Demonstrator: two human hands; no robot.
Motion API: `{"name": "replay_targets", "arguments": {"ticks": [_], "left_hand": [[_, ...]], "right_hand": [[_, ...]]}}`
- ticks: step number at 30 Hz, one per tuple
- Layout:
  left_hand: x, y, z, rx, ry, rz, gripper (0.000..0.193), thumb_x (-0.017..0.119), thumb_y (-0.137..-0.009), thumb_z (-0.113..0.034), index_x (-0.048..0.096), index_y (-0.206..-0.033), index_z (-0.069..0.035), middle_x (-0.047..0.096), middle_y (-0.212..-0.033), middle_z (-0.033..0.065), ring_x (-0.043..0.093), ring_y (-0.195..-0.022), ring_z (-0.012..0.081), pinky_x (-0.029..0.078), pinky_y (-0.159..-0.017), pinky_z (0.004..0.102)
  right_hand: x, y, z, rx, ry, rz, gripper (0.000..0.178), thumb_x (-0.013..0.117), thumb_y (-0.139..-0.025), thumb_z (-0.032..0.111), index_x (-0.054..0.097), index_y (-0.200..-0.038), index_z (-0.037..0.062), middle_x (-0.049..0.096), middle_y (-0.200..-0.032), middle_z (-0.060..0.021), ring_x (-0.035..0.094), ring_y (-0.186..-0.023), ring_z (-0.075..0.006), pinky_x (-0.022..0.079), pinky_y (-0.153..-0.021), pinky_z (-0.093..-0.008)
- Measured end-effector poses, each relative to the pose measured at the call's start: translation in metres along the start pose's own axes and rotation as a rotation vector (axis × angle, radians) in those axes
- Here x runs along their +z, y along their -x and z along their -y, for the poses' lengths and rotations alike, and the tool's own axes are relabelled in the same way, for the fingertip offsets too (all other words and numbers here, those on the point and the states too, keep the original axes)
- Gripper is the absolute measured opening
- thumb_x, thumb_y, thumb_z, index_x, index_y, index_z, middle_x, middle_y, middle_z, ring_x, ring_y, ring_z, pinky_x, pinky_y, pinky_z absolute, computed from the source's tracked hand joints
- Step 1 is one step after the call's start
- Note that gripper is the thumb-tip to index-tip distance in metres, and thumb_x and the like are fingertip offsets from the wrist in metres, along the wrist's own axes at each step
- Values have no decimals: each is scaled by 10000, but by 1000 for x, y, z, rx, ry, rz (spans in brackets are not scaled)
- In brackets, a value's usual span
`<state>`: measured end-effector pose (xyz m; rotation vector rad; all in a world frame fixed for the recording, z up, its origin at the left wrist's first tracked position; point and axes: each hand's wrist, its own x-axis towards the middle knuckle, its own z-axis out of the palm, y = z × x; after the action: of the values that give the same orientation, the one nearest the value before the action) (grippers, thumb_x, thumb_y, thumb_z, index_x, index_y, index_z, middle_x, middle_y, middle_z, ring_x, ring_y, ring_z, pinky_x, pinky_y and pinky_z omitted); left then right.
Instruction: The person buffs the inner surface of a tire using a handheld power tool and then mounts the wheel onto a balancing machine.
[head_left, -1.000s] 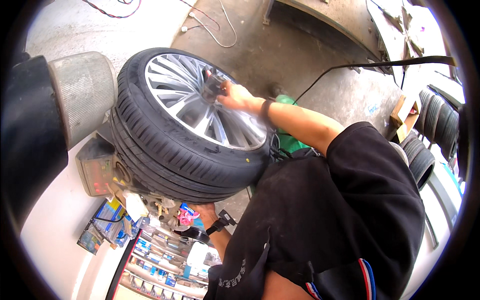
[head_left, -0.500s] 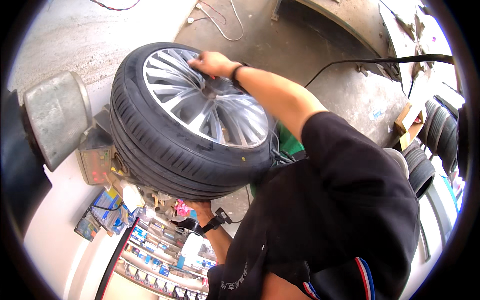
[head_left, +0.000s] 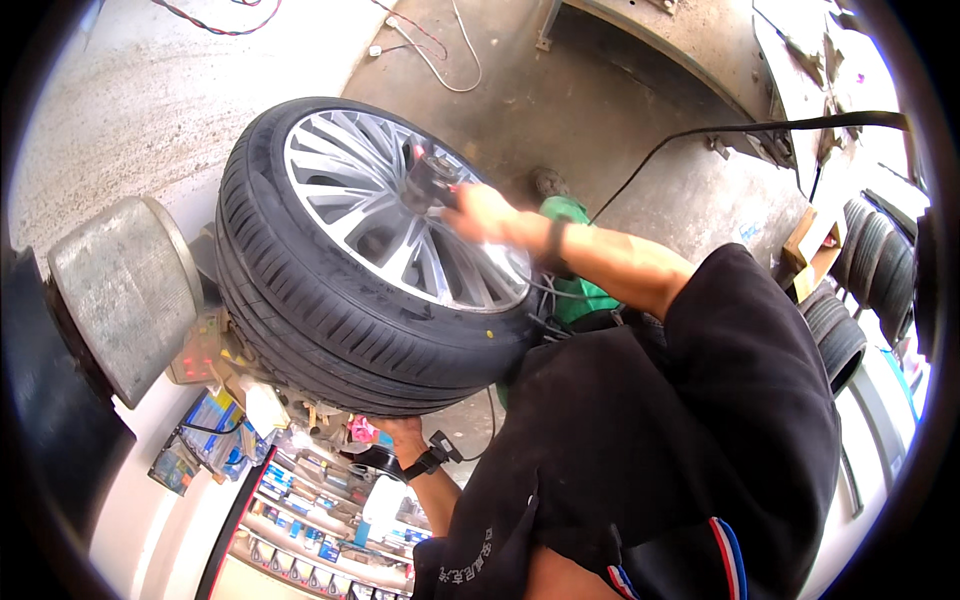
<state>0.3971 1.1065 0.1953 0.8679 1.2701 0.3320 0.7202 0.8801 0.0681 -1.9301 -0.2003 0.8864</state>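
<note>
A large black tire on a silver multi-spoke alloy wheel [head_left: 375, 262] is mounted tilted in front of me. At the wheel's centre sits a dark winged hub nut [head_left: 428, 182] with a red part, somewhat blurred. My right hand [head_left: 485, 214] is closed on the near side of this nut, smeared by motion, its arm reaching in from the right. Below, my left hand [head_left: 402, 430] is up against the underside of the tire [head_left: 350, 350]. The tire hides its fingers.
A worn grey metal block [head_left: 125, 300] stands left of the tire. Behind my right wrist is a green object [head_left: 570, 255] with cables. Shelves with small boxes [head_left: 310, 530] lie below, and several stacked tires [head_left: 835, 335] at the right. A black cable [head_left: 740, 128] crosses the upper right.
My right hand has swung from the far side of the hub to its near right side, and the hub nut has turned with it. My left hand stays under the tire.
</note>
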Motion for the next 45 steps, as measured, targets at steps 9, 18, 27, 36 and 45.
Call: {"name": "replay_targets", "arguments": {"ticks": [9,18,27,36,45], "left_hand": [[4,-8,-2,-26,-127,-52,663,365,-964,-571,372,-1443,-114,405,-1472,70,399,-1325,298,335,-1110,466],[16,-3,0,0,-81,-52,661,345,-967,-573,397,-1429,-102,411,-1467,76,413,-1313,297,339,-1107,460],[18,2,-4,13,-36,-78,602,359,-986,-494,430,-1401,-63,463,-1430,83,459,-1275,296,368,-1092,435],[18,-3,-4,14,-129,-24,646,374,-971,-529,417,-1408,-54,454,-1435,87,442,-1292,300,343,-1112,456],[-6,-17,1,-76,-17,-36,644,363,-967,-545,438,-1403,-77,473,-1427,82,448,-1279,313,350,-1097,462]], "right_hand": [[-34,-137,42,22,-23,-33,581,472,-936,508,675,-1002,-33,660,-1037,-250,616,-1022,-399,476,-895,-444],[0,-28,-84,262,-3,133,503,470,-900,408,628,-1141,-4,623,-1156,-268,565,-1135,-403,435,-979,-443],[-17,-25,53,-74,105,46,370,528,-889,317,673,-836,-19,667,-827,-253,655,-812,-416,528,-759,-466],[-35,-135,25,131,-14,-62,586,444,-938,518,685,-1014,-11,659,-1092,-230,619,-1052,-380,470,-926,-454],[22,-37,-129,362,-288,166,599,471,-927,561,613,-1214,55,656,-986,-114,624,-880,-221,504,-799,-333]]}}
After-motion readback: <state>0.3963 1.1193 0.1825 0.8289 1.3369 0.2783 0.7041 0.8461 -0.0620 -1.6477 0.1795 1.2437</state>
